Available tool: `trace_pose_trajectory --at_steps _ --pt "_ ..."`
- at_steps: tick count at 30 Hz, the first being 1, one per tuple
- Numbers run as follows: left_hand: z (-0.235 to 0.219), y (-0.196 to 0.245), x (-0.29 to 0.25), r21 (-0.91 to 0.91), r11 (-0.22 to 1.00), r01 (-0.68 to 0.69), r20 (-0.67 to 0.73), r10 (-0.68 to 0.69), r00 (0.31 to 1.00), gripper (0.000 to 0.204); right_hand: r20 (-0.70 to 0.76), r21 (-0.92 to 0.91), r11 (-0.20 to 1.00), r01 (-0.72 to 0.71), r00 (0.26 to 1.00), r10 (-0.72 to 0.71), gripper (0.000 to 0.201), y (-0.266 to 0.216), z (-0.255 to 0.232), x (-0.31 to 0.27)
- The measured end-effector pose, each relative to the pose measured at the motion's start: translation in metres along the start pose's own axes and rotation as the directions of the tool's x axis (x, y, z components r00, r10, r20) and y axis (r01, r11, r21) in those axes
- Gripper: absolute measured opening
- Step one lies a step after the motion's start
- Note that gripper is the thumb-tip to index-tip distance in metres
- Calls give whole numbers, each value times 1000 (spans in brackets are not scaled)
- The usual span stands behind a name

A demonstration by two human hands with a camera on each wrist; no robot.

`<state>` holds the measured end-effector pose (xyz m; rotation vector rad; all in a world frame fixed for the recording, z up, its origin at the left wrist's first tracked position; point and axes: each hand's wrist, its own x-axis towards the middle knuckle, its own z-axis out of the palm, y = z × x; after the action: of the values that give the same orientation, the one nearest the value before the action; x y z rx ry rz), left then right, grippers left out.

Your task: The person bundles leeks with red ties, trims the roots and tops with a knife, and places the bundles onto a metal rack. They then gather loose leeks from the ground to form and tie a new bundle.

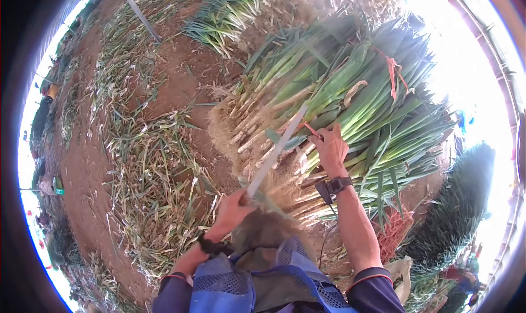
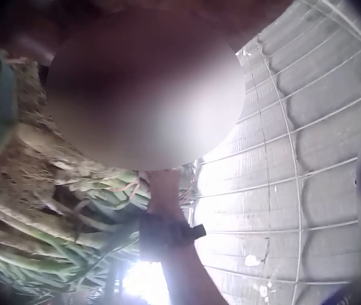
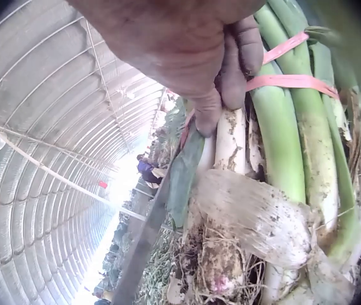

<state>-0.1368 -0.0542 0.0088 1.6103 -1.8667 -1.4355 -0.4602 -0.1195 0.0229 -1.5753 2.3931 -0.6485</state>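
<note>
My left hand (image 1: 233,214) grips the near end of a long, flat-bladed knife (image 1: 278,147); its handle is hidden in the fist. The blade slants up and away across the leeks. At the bundle of leeks (image 1: 350,110), my right hand (image 1: 330,148) pinches a leek (image 3: 230,143) with thumb and fingers. A pink band (image 3: 291,82) crosses the green stalks right beside those fingertips. Below it are white shafts with soil and hairy roots (image 3: 221,260). A loose green leaf (image 3: 185,171) hangs by the thumb, alongside the blade. Much of the left wrist view is blurred.
Cut leaf scraps (image 1: 159,187) litter the brown soil on the left. More leeks (image 1: 235,22) lie at the back, and a dark green pile (image 1: 457,209) stands to the right. Pink ties (image 1: 395,228) lie near my right forearm. A metal pole (image 1: 138,12) rises at the back left.
</note>
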Motion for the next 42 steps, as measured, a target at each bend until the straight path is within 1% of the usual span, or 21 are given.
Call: trace_pose_trajectory --at_steps 5,6,7,10,12,13,14,17,21,24,26,27,29,31,32,35,38,39,40,41,42 --pt "40 65 88 -153 987 42 50 -35 998 42 80 -20 997 -73 994 75 29 4 3 7" --pt "39 78 93 -296 945 137 174 -88 981 40 70 -33 997 -69 995 72 29 4 4 9" --pt "36 85 92 -413 877 244 302 -121 946 38 60 -42 997 -68 996 70 29 4 6 10" --pt "18 74 58 -517 825 230 287 -86 954 37 89 -13 996 -88 992 89 31 6 5 16" --pt "-16 60 1 -363 884 294 306 -184 934 39 71 13 997 -70 995 69 33 12 11 22" --pt "-30 39 -36 -464 847 260 149 -214 965 38 73 31 996 -84 994 82 31 12 12 25" --pt "-68 41 -72 -502 767 400 224 -331 917 35 88 43 994 -100 991 96 29 12 14 24" --pt "-130 41 -147 -421 813 403 -24 -453 891 30 83 47 997 -59 995 55 24 2 8 21" --pt "-129 21 -193 -460 832 308 -239 -451 860 32 50 129 991 -31 998 25 22 7 -2 9" --pt "-110 -3 -206 -503 830 241 -248 -406 879 35 -54 282 959 23 998 -8 29 32 -3 -14" --pt "-103 7 -199 -444 850 282 -238 -415 878 36 239 739 635 -225 969 65 41 41 -19 -41" --pt "-101 3 -192 -394 874 285 -212 -389 897 35 346 730 564 -386 920 183 41 40 -37 -68" --pt "-97 11 -174 -301 913 276 -142 -329 934 33 168 807 555 -204 979 115 41 59 -34 -135" --pt "-91 12 -148 -310 919 244 -105 -288 952 33 109 775 614 -152 988 106 37 105 0 -214" --pt "-86 10 -132 -327 920 218 -77 -256 964 32 470 517 629 -581 807 359 36 92 -29 -244" --pt "-75 16 -80 -294 933 207 -17 -222 975 28 526 599 588 -543 821 223 37 119 -2 -367" --pt "-68 46 -29 -195 971 136 18 -135 991 22 523 511 512 -691 722 453 28 227 103 -651" --pt "-67 55 -13 -192 975 114 50 -106 993 24 600 266 314 -912 411 686 25 202 57 -675" --pt "-66 61 1 -191 977 97 78 -84 993 26 576 174 63 -983 154 803 23 187 26 -687" --pt "-66 59 19 -120 993 11 61 -4 998 25 529 166 -109 -980 -5 849 21 178 8 -695" --pt "-66 62 37 -125 992 -1 72 10 997 25 480 202 -222 -954 -101 871 19 172 -5 -703"
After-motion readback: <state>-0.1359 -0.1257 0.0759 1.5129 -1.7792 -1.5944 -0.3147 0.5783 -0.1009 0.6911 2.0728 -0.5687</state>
